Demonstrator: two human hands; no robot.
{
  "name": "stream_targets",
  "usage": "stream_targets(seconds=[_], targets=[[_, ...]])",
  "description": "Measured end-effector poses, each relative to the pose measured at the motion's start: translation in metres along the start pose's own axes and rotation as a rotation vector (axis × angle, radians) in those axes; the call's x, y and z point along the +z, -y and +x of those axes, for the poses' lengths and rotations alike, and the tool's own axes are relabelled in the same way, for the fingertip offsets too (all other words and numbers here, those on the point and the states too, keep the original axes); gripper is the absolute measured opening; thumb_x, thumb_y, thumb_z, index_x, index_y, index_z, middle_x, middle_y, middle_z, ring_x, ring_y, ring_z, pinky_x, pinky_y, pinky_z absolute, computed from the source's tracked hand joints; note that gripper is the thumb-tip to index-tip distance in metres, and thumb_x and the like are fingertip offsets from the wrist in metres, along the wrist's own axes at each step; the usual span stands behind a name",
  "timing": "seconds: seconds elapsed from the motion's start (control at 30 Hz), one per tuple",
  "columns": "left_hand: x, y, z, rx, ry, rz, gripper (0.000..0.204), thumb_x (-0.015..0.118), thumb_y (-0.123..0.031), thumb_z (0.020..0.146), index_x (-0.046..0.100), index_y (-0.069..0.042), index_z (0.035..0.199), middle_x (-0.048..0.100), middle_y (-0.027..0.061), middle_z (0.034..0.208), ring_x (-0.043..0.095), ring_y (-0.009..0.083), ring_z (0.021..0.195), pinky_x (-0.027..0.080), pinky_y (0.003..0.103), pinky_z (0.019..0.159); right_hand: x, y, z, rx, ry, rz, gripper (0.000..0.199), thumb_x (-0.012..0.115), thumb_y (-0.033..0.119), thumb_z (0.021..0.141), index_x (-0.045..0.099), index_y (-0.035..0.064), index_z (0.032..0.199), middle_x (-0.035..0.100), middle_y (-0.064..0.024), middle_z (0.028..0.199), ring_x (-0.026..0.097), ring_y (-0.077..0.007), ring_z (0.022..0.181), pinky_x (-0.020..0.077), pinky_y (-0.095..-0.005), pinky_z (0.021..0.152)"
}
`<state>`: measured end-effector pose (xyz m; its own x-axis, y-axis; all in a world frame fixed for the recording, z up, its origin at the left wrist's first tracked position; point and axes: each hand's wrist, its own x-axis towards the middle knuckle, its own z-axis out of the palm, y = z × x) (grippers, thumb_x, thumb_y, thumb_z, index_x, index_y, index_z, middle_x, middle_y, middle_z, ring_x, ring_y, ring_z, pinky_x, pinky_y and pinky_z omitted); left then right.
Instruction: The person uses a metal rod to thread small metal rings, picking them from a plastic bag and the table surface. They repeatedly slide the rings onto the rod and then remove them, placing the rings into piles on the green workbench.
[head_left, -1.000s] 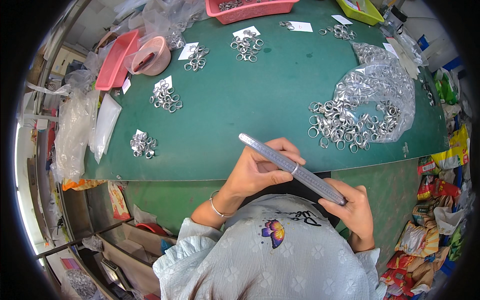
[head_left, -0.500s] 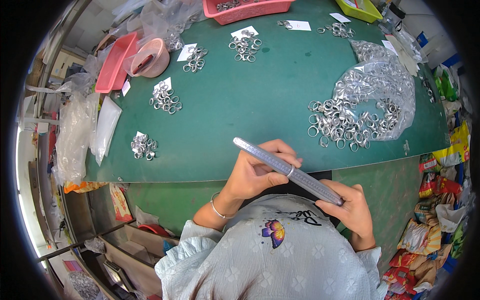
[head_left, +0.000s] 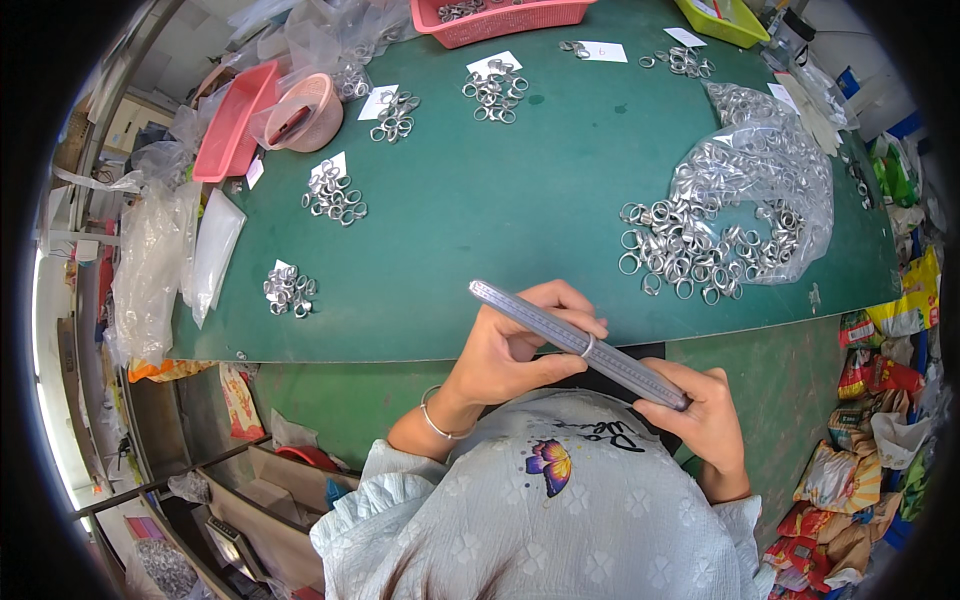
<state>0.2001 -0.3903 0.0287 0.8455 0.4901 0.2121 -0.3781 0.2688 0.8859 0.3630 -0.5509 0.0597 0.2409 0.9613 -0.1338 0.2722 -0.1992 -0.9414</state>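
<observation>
A grey tapered ring mandrel (head_left: 535, 318) with marked scales lies slantwise in front of my body, just over the table's near edge. My right hand (head_left: 700, 408) is closed round its thick lower-right end. One silver ring (head_left: 589, 346) sits around the mandrel, past its middle toward the thick end. At that ring my left hand (head_left: 520, 350) is closed, thumb below and fingers over the mandrel; the exact fingertip contact is partly hidden. To the right, a heap of silver rings (head_left: 690, 250) spills from a clear plastic bag (head_left: 815, 215).
Small ring piles lie by white paper slips on the green table (head_left: 450, 220), including one pile (head_left: 290, 292) at left. Pink baskets (head_left: 232, 130), a round pink basket (head_left: 325, 120) and a yellow-green basket (head_left: 735, 28) stand around the edges. Colourful packets (head_left: 840, 475) lie at right.
My left thumb has stretched a little further right, toward the ring on the mandrel. My right hand keeps its grip on the thick end. The whole view has shifted slightly.
</observation>
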Motion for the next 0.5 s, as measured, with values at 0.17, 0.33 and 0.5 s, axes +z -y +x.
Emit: stream_targets(seconds=[0.17, 0.33, 0.5], targets=[[-0.0013, 0.0026, -0.0001, 0.005, -0.004, 0.003, 0.026, 0.067, 0.006, 0.071, 0.063, 0.005, 0.097, 0.054, 0.0109, 0.096, 0.054, 0.0193, 0.091, 0.046, 0.032, 0.082, 0.0007, -0.0034, 0.0001, -0.005, -0.001, -0.006, 0.031, 0.072, 0.008, 0.07, 0.061, -0.0046, 0.097, 0.058, -0.0099, 0.064, 0.051, -0.009, 0.048, 0.0406, -0.0232, 0.047], [-0.0017, 0.0044, 0.0001, 0.014, -0.016, 0.01, 0.026, 0.069, 0.001, 0.071, 0.064, 0.005, 0.096, 0.055, 0.0101, 0.094, 0.055, 0.0189, 0.09, 0.046, 0.032, 0.081, 0.0018, -0.0053, 0.0002, -0.013, -0.002, -0.002, 0.031, 0.072, 0.008, 0.071, 0.061, -0.0046, 0.097, 0.058, -0.0097, 0.065, 0.051, -0.0089, 0.048, 0.0404, -0.0232, 0.046], [-0.0039, 0.0104, -0.0012, 0.012, -0.038, 0.007, 0.029, 0.073, -0.012, 0.071, 0.065, 0.003, 0.094, 0.056, 0.0098, 0.093, 0.056, 0.0197, 0.089, 0.047, 0.033, 0.081, 0.0021, -0.0053, 0.0007, -0.022, 0.005, -0.019, 0.03, 0.071, 0.008, 0.071, 0.061, -0.0041, 0.097, 0.058, -0.0093, 0.065, 0.051, -0.0088, 0.049, 0.0403, -0.023, 0.047]])
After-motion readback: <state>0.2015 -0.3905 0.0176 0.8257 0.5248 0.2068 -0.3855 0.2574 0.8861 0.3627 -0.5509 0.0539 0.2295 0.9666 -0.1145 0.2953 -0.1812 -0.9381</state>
